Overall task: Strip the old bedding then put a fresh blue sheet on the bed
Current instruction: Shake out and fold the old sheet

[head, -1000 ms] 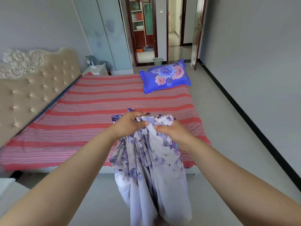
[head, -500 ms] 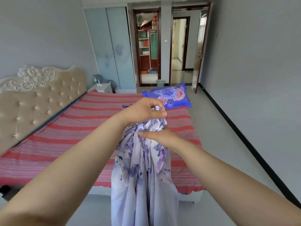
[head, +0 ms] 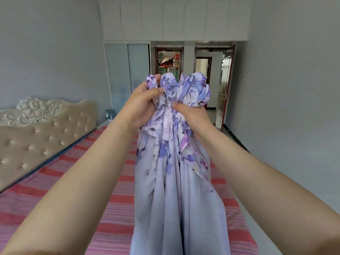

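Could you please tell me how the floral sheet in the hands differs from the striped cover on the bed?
The floral sheet is pale lilac with purple flowers; the striped cover is red and pink. The sheet is bunched and hangs in folds, gripped by the left hand and right hand; the cover lies spread flat on the bed. Both are patterned fabric.

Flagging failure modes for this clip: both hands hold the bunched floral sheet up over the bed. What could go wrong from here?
1. The floral sheet hangs past the frame's bottom edge; its unseen tail might drag or get stepped on.
2. The left hand and right hand grip one gathered bunch, so folds could slip free.
3. The raised sheet blocks the view ahead.
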`<state>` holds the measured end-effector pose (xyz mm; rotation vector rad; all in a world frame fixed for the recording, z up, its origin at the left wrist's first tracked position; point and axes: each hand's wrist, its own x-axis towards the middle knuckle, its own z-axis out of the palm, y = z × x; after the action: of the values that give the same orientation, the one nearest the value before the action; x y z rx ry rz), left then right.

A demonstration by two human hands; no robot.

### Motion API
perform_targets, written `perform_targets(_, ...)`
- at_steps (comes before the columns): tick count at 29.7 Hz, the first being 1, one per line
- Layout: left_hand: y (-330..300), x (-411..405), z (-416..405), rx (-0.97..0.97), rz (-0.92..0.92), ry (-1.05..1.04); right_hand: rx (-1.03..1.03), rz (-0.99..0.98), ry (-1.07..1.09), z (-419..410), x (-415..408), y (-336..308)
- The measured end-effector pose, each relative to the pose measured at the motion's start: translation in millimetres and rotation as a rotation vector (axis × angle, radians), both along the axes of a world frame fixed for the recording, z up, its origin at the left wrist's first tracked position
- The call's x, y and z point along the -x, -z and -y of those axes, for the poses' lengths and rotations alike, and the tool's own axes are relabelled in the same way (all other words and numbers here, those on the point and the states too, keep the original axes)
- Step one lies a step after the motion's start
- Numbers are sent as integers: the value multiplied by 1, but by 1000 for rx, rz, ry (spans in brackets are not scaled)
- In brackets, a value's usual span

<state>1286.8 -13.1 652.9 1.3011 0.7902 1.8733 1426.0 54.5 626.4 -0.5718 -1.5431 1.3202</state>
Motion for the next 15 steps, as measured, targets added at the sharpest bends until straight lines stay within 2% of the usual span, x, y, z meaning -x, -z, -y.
perform_targets(2,-13,30,-15,-3,-17,-23,-34,16,-10,-21,28,-19)
perform_targets(5,-14,72,-47,69,-60,-239,-60,72,-9,-49,66,-26)
perform_targets(9,4,132,-90,167,-184,-518,-23,148,-9,-90,108,-5)
perform_targets(15,63,213,-154,277,-405,-781,74,283,-20,-154,149,40)
